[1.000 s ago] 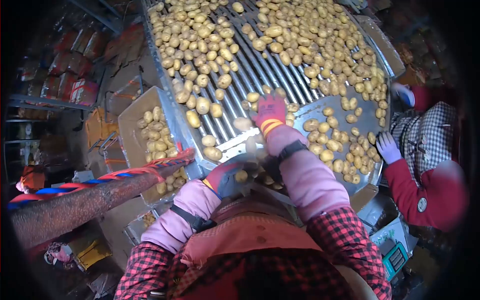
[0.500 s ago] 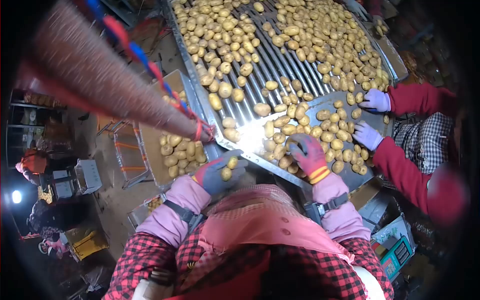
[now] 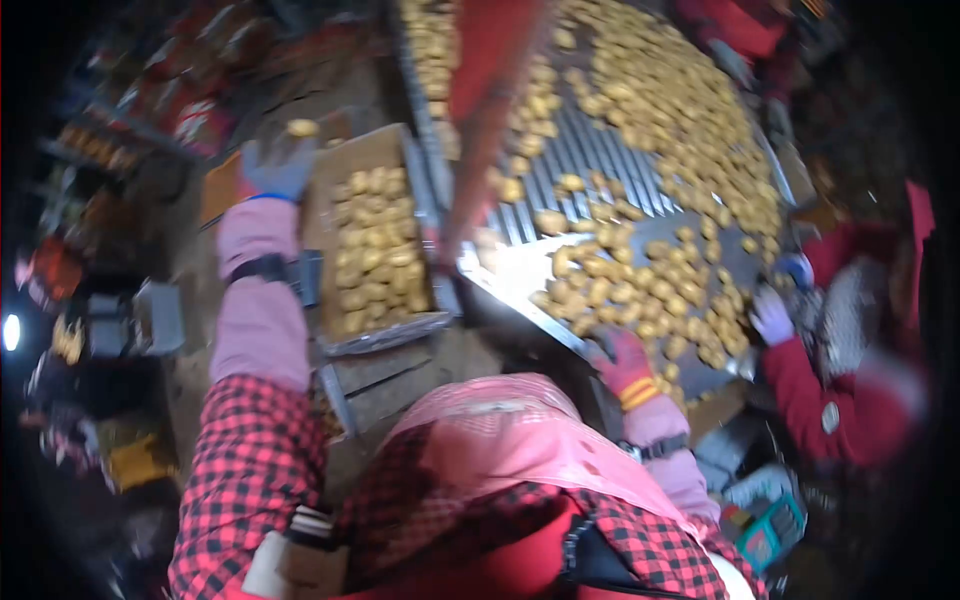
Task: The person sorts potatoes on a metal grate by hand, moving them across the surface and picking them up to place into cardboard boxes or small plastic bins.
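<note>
My left hand, in a grey-blue glove, reaches far out to the left with fingers stretched. A potato shows just beyond its fingertips. Right of that hand stands a cardboard box partly filled with potatoes. At the front edge of the metal sorting table is my right hand, in a red and grey glove with a yellow cuff. Its fingers lie close to the loose potatoes, blurred and partly hidden.
A red post rises over the table's left side. Metal rollers carry many potatoes behind the tray. A co-worker's gloved hand is at the right edge. Boxes stand on the floor at left.
My left hand has swung out left, past the box, from the front of my body, where it held two small potatoes. My right hand has drawn back to the table's edge. The view has shifted.
</note>
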